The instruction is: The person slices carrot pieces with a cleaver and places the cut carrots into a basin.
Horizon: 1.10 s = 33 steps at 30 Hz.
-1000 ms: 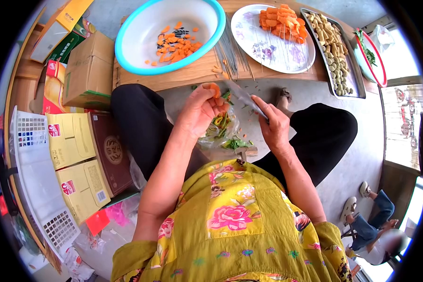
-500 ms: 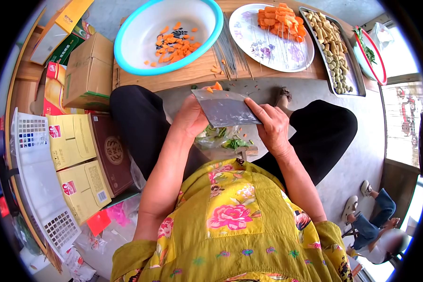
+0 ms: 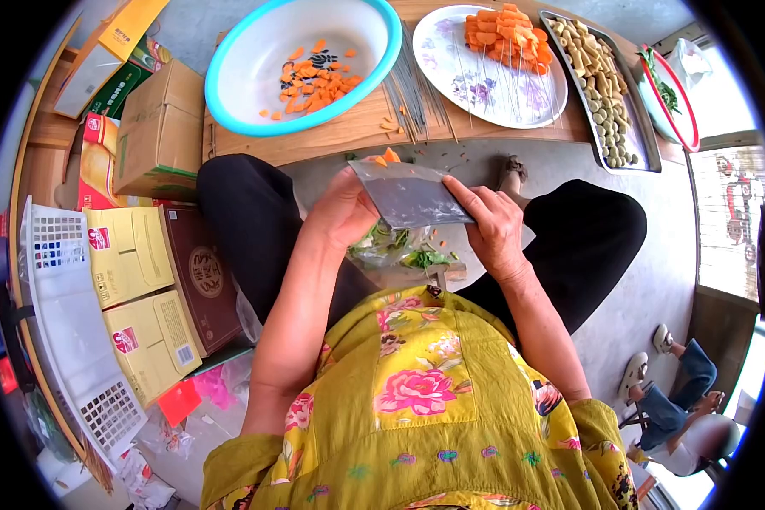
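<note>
A broad, grey-bladed cleaver (image 3: 410, 195) is held level in front of my lap, above the floor. My right hand (image 3: 495, 228) is closed round its right end, the thumb lying along the blade. At the blade's left end is my left hand (image 3: 342, 208), its fingers curled and partly hidden behind the metal. Orange carrot pieces (image 3: 388, 156) show at the blade's upper left edge, next to the left fingertips. The blade covers most of whatever the left hand grips. Below, on the floor between my legs, lie green vegetable scraps (image 3: 425, 257).
On the wooden table (image 3: 272, 151) stand a blue-rimmed basin (image 3: 229, 102) with cut carrots, metal skewers (image 3: 412, 93), a plate (image 3: 438, 51) of skewered carrots and a tray (image 3: 654, 161) of skewered food. Cardboard boxes (image 3: 161, 127) are stacked left. Another person (image 3: 684, 399) sits at lower right.
My left hand and the cleaver's left end have shifted very slightly. The carrot piece at the blade's edge sits a little differently; my right hand has hardly moved.
</note>
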Each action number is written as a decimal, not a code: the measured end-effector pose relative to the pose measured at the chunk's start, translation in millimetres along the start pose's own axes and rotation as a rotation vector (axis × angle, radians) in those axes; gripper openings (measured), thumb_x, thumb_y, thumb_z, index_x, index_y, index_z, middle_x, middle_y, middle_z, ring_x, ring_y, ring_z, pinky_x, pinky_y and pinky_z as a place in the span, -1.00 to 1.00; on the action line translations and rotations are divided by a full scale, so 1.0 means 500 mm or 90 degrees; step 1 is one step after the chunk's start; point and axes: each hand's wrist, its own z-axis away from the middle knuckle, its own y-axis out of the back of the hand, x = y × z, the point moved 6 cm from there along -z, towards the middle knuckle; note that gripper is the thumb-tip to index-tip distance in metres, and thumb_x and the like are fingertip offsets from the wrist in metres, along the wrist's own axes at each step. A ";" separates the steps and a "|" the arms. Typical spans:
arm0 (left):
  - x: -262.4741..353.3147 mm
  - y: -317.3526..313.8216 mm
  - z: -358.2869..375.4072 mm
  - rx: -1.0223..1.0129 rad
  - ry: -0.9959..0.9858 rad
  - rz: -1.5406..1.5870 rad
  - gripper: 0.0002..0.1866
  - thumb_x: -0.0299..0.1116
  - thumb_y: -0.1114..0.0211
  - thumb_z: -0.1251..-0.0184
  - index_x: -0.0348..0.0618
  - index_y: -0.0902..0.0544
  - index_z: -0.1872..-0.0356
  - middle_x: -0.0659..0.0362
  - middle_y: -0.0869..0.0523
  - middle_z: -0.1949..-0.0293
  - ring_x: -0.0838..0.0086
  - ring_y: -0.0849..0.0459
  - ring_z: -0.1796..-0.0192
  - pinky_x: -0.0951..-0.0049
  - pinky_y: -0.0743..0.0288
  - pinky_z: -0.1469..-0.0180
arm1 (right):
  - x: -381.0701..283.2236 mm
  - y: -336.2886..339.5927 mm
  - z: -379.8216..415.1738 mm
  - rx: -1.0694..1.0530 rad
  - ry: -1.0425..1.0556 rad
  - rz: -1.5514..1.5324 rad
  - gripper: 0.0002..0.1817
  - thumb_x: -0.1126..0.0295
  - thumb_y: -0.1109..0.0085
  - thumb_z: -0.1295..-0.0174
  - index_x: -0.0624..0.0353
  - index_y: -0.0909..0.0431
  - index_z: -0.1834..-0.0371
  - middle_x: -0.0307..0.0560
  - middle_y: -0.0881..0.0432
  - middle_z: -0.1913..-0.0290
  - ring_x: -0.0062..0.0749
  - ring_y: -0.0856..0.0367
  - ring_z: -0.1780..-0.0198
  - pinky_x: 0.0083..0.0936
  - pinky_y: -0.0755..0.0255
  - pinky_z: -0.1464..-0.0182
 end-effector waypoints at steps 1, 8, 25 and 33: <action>0.001 0.001 0.000 0.011 -0.004 -0.012 -0.71 -0.31 -0.32 -0.27 -0.26 -0.59 0.07 0.11 -0.70 0.13 0.45 -0.68 0.08 0.44 -0.56 -0.03 | 0.000 0.001 0.000 0.003 0.002 -0.007 -0.41 0.55 -0.20 0.11 -0.02 -0.58 -0.14 -0.19 -0.49 0.47 -0.29 -0.48 0.48 -0.43 -0.42 0.35; 0.021 -0.023 0.009 -0.038 -0.012 -0.042 -0.74 -0.34 -0.31 -0.28 -0.26 -0.60 0.10 0.12 -0.71 0.19 0.44 -0.70 0.16 0.40 -0.60 0.03 | 0.026 -0.008 0.017 -0.041 -0.047 -0.023 -0.35 0.60 -0.18 0.11 -0.05 -0.53 -0.18 -0.14 -0.50 0.46 -0.20 -0.49 0.46 -0.35 -0.44 0.32; 0.029 0.019 0.014 0.072 -0.090 -0.179 -0.81 -0.49 -0.26 -0.30 -0.20 -0.56 0.08 0.16 -0.70 0.22 0.46 -0.69 0.24 0.41 -0.62 0.13 | 0.088 -0.056 0.065 -0.044 -0.321 -0.303 -0.61 0.56 -0.14 -0.21 0.13 -0.50 -0.14 -0.08 -0.67 0.39 -0.40 -0.59 0.41 -0.53 -0.46 0.28; 0.027 0.018 0.011 0.098 -0.092 -0.178 -0.77 -0.51 -0.24 -0.32 -0.23 -0.57 0.01 0.13 -0.70 0.14 0.46 -0.68 0.20 0.43 -0.60 0.06 | 0.084 -0.068 0.067 -0.109 -0.414 -0.392 -0.69 0.55 -0.08 -0.25 0.16 -0.53 -0.07 -0.22 -0.64 0.44 -0.65 -0.47 0.42 -0.61 -0.40 0.28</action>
